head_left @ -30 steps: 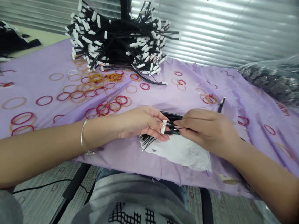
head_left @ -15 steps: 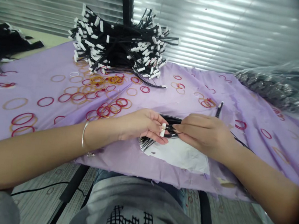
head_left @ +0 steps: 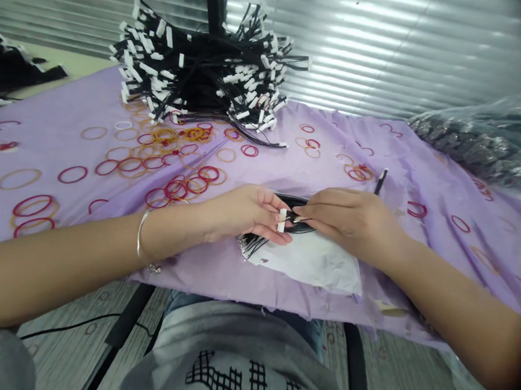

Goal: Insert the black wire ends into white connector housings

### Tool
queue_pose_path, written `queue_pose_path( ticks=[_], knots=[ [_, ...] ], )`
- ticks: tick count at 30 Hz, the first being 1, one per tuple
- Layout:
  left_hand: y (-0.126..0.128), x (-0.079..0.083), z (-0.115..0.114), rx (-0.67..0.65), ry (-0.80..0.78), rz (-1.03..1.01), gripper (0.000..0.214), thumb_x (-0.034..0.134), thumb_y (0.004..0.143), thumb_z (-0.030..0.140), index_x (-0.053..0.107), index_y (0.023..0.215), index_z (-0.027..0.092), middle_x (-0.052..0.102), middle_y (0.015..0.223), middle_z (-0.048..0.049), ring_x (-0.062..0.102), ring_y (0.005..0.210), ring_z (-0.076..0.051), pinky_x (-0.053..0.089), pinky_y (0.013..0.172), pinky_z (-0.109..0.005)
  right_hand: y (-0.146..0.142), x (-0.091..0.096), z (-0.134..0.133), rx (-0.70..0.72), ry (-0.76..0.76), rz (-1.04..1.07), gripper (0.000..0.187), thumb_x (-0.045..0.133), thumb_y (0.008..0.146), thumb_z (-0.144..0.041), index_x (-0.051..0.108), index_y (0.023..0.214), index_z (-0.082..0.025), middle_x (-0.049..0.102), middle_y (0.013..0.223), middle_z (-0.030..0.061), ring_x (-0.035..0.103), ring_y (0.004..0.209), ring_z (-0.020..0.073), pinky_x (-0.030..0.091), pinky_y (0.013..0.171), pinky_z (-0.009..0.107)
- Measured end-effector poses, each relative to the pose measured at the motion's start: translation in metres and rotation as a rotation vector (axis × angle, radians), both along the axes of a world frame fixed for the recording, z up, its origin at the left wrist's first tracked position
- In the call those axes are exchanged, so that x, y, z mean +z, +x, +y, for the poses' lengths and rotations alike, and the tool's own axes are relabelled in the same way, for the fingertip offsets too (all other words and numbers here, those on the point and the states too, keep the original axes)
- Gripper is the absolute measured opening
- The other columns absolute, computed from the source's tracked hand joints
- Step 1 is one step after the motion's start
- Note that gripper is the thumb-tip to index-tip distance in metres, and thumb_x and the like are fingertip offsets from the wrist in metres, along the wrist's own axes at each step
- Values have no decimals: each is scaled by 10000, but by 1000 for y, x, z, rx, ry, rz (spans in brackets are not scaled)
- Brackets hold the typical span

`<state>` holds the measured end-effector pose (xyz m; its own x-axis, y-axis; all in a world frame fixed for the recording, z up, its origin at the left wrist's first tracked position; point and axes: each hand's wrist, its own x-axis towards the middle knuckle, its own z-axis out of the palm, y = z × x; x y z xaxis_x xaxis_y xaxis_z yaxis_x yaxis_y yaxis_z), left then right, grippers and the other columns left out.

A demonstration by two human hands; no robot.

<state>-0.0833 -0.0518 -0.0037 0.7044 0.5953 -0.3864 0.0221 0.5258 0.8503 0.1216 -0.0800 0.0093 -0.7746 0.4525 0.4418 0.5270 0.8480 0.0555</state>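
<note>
My left hand pinches a small white connector between its fingers, just above a bundle of black wires. Close beside it on the right, my right hand has its fingertips closed on a thin black wire at the connector's right side. Beneath both hands lies the bundle of black wires, its bare ends fanning out at the lower left. Under the bundle is a white sheet. The wire's tip at the connector is too small to make out.
A large heap of black cables with white connectors stands at the back. Red and yellow rubber bands lie scattered over the purple cloth. A black pen-like object is beyond my right hand. Clear plastic bags lie at the back right.
The right fingertips have come slightly closer to the white connector, which stays in my left hand. The whole view has shifted a little.
</note>
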Motion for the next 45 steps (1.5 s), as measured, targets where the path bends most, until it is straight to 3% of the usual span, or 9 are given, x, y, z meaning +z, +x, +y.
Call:
queue_pose_path(
  ticks=[7, 12, 20, 26, 29, 33, 39, 45],
  knots=[
    [3, 0, 1, 5, 12, 18, 119, 514, 805, 1, 542, 903, 62, 655, 717, -62, 673, 678, -141, 535, 699, -246, -5, 1, -7, 26, 77, -105, 196, 430, 900, -129, 579, 773, -136, 593, 770, 38, 555, 751, 115, 444, 640, 239],
    [1, -1, 3, -59, 42, 3, 105, 523, 813, 36, 572, 901, 65, 660, 785, -65, 671, 694, -133, 541, 700, -237, -5, 2, -7, -35, 104, -66, 177, 453, 893, -141, 584, 774, -122, 600, 795, 45, 558, 755, 111, 455, 656, 234],
    [1, 0, 4, -79, 17, 13, 97, 503, 815, 23, 568, 880, 56, 662, 751, -65, 671, 667, -139, 551, 673, -231, -6, -5, -5, -4, 182, -100, 209, 439, 901, -132, 586, 753, -123, 607, 812, 34, 566, 781, 103, 470, 657, 230],
    [2, 0, 4, -85, 13, 4, 119, 506, 805, 16, 568, 901, 52, 656, 773, -72, 671, 675, -143, 549, 684, -233, -3, -8, -2, -4, 111, -83, 247, 395, 921, -149, 614, 810, -120, 604, 801, 41, 570, 766, 102, 488, 663, 236],
    [0, -1, 4, -68, 0, -26, 145, 533, 780, 3, 578, 904, 64, 654, 817, -66, 670, 700, -134, 546, 725, -237, 0, 0, -2, 8, 44, 78, 134, 503, 876, -156, 627, 909, -118, 626, 867, 52, 580, 796, 101, 499, 691, 225],
    [-3, -1, 3, -5, -32, -53, 163, 542, 780, 7, 580, 918, 83, 651, 811, -50, 666, 724, -118, 533, 796, -256, 1, 15, -13, -32, 15, 215, 141, 566, 823, -100, 632, 945, -121, 640, 875, 49, 595, 806, 87, 497, 720, 196],
    [-1, 0, 2, 13, -34, -59, 142, 546, 791, 28, 593, 909, 92, 641, 796, -30, 655, 719, -96, 530, 784, -232, -3, 14, -22, -130, -48, 235, 139, 599, 812, -150, 636, 945, -148, 655, 794, -1, 602, 706, 56, 467, 627, 147],
    [-1, 1, 2, -4, -16, -36, 152, 561, 791, 55, 598, 934, 92, 647, 864, -45, 663, 749, -119, 538, 753, -225, 2, 6, -13, -194, 36, 92, 86, 566, 818, -157, 647, 839, -141, 630, 724, 4, 583, 642, 93, 423, 554, 203]
  ],
)
